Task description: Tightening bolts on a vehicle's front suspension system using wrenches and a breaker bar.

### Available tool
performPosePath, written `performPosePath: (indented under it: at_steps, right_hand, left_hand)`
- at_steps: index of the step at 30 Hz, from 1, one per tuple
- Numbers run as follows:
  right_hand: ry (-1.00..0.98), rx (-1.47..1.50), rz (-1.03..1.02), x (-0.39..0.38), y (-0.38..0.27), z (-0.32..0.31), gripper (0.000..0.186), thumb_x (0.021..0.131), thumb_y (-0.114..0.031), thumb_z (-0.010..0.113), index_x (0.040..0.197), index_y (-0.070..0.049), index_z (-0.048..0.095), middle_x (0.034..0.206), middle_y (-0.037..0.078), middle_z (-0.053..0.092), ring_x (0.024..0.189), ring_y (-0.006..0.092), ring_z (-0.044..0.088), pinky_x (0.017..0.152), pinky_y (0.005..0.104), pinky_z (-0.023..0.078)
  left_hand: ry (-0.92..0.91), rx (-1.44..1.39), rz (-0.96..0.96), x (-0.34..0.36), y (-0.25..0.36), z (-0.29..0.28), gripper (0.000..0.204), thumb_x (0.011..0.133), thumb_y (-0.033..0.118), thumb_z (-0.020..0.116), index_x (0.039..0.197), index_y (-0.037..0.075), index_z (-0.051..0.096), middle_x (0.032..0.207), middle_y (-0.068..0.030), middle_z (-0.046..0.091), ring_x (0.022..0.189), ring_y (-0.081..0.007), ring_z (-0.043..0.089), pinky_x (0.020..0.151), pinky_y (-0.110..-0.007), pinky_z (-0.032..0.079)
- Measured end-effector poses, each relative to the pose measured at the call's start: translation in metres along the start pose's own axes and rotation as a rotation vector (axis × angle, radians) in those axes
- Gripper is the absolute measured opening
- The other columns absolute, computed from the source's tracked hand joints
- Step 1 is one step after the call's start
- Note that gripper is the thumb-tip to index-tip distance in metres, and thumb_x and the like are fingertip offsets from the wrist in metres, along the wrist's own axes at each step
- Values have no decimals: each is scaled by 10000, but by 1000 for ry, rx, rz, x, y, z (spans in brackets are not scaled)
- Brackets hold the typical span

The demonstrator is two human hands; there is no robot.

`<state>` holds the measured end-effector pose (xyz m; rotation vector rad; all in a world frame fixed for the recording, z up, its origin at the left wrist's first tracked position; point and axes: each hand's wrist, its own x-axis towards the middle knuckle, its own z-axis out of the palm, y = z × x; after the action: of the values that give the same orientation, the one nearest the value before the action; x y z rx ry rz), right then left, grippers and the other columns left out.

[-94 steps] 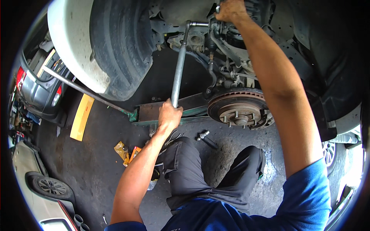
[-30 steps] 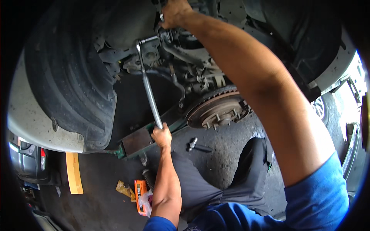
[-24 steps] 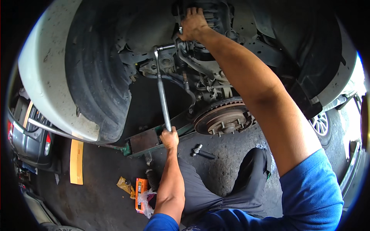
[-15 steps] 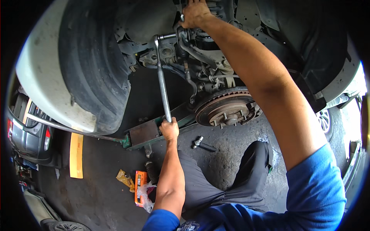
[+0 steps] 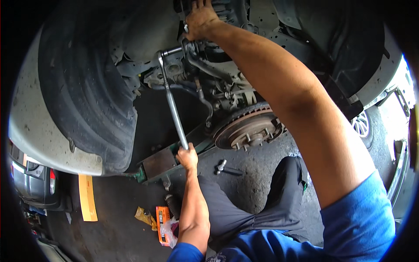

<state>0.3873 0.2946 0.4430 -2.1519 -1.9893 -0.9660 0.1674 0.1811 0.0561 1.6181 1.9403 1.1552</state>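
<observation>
The ratchet wrench [image 5: 176, 115], slanting up-left, is gripped by its lower end in the left hand [image 5: 187, 157]; the right hand [image 5: 201, 20] is spread beyond its head.

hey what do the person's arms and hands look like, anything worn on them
The left hand and right hand are bare, with no glove, watch or bracelet visible. The left sleeve and right sleeve are blue and short, leaving both forearms uncovered.
</observation>
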Motion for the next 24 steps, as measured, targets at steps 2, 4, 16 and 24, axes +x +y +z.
performPosePath:
  at_steps: [2, 4, 16, 24]
  right_hand:
    - [-202, -58, -102, 0, 14, -1, 704, 939, -544, 487, 1494, -114, 436, 1597, 262, 224, 1487, 424, 192, 1198, 541, 142]
    - [-78, -112, -39, 6, 2, -6, 735, 932, -568, 477, 1500, -104, 424, 1605, 247, 216, 1491, 419, 184, 1200, 539, 135]
    - [118, -110, 12, -3, 0, 14, 699, 839, -644, 556, 1292, -122, 660, 1504, 200, 415, 1393, 358, 339, 1131, 541, 231]
    - [93, -102, -15, -5, 4, 11, 676, 858, -633, 529, 1307, -144, 656, 1510, 184, 407, 1401, 354, 312, 1130, 563, 214]
  left_hand:
    - [-9, -14, 15, -6, 8, 4, 438, 817, 351, 647, 758, -83, 662, 767, -305, 659, 763, -510, 638, 774, -563, 490]
    - [111, -11, 125, 8, -15, 1, 390, 802, 318, 636, 699, -57, 656, 676, -267, 649, 663, -494, 635, 680, -559, 498]
    - [55, 29, 83, -7, 0, -15, 351, 820, 287, 649, 805, -61, 687, 781, -320, 655, 790, -479, 668, 747, -539, 540]
    - [-42, 103, 62, -7, 8, -38, 399, 865, 313, 626, 812, -80, 670, 795, -335, 649, 833, -499, 657, 776, -558, 535]
